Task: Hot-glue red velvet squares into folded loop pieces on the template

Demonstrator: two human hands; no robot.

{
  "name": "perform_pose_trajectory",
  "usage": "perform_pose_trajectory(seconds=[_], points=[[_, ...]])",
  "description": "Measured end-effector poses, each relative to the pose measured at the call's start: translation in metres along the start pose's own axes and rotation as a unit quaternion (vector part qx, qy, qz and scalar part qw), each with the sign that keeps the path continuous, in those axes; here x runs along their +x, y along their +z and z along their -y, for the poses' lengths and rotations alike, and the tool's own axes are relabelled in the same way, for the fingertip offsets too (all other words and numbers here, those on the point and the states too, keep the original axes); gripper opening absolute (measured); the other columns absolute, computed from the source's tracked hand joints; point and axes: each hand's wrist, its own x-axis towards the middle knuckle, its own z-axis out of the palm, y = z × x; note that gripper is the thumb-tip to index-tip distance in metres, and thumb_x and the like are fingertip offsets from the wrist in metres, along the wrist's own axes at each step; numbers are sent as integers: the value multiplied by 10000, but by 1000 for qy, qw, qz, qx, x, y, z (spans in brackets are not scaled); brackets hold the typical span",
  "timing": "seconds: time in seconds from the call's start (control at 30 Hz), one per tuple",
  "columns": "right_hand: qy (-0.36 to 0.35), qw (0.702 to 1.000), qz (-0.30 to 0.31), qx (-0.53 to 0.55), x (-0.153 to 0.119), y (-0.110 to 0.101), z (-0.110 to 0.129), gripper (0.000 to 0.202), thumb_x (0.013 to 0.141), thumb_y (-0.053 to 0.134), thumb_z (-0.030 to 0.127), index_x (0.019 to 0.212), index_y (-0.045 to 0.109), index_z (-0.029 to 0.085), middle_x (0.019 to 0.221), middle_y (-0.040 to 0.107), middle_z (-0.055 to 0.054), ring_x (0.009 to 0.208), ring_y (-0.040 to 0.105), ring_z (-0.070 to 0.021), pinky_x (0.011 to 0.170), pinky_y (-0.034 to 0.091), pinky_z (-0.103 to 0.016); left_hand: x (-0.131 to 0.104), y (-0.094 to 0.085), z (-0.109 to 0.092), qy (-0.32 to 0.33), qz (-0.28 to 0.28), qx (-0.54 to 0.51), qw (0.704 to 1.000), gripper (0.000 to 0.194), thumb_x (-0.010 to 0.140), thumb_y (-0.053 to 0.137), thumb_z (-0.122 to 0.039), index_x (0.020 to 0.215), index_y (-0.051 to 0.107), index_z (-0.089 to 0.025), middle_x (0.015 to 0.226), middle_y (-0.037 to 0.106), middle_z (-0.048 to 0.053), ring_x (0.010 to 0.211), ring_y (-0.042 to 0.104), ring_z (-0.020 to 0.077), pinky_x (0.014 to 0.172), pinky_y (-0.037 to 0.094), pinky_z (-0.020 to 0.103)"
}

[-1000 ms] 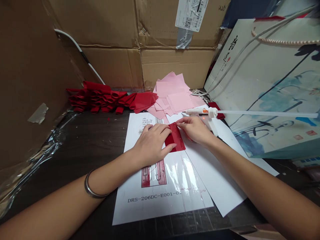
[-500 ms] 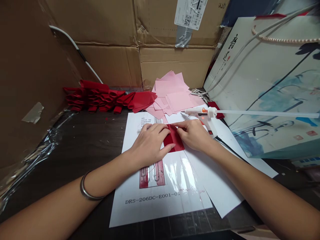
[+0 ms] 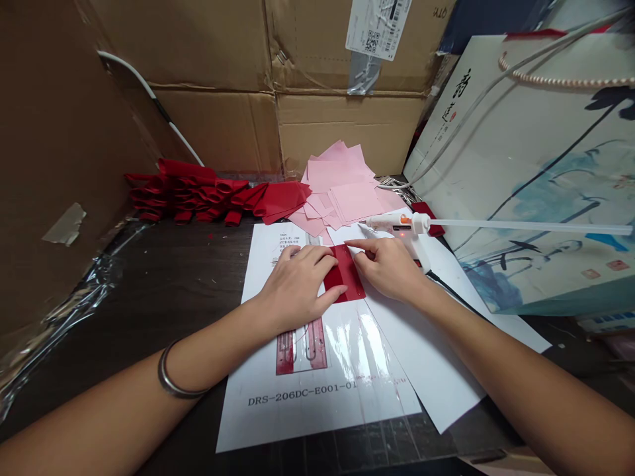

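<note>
A small red fabric-like piece [image 3: 351, 277] lies on a clear-covered printed sheet [image 3: 317, 423]. My left hand [image 3: 301, 284] rests over its left side, palm down, with the fingers spread and the thumb on its lower part. At the upper right edge of the red piece is my right hand [image 3: 389, 268]. Its index finger points left, the thumb is bent below and apart from it, and the other fingers are curled. Nothing shows between its fingers. Just behind the right hand stands a white glue gun [image 3: 397, 223] with a long clear glue stick.
Pink sheets [image 3: 342, 178] are heaped at the back, beside a row of folded red pieces [image 3: 198, 192]. Cardboard [image 3: 208, 125] walls the back and left. A white printed bag [image 3: 546, 178] stands on the right. A white cable [image 3: 476, 99] hangs before it.
My right hand has slid slightly right, its fingertip moving off the middle of the red piece to its upper right edge. More of the red surface shows. My left hand has stayed in place.
</note>
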Motion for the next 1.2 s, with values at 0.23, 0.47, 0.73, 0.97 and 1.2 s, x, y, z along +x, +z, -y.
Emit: perform_pose_trajectory(seconds=[0.23,0.47,0.73,0.97,1.2], points=[[51,997,13,54,3,-2,1,348,828,454,207,1022,739,162,669,662,-47,629,566,-173,606,393,-296,1,-1,-1,-2,6,5,1000,359,911,540,-428,1142,576,-155,1248,608,103,1147,556,268,996,369,467],[-5,999,19,33,0,2,-2,378,840,466,174,1064,765,228,868,757,-60,728,629,-186,666,445,-304,1,-1,-1,-1,7,9,1000,352,917,529,-426,1141,575,-158,1244,612,103,1153,555,264,1003,367,463],[-12,1000,19,13,-1,1,0,410,837,450,166,1111,751,212,672,712,-36,548,529,-147,556,389,-281,0,-1,-1,-2,6,7,1000,350,917,527,-426,1134,576,-155,1249,611,109,1155,555,269,1007,365,474],[55,995,7,81,2,-3,2,338,821,460,217,958,757,134,660,669,-57,613,570,-174,596,400,-303,1,-1,-1,3,0,0,1000,317,913,530,-408,1121,575,-173,1242,615,113,1144,561,278,994,371,477],[73,990,24,121,3,-4,0,293,824,459,236,864,735,144,771,703,-85,722,609,-207,661,417,-336,1,-2,-1,1,3,-6,1000,334,918,525,-410,1138,575,-164,1238,621,108,1151,563,275,999,361,476]])
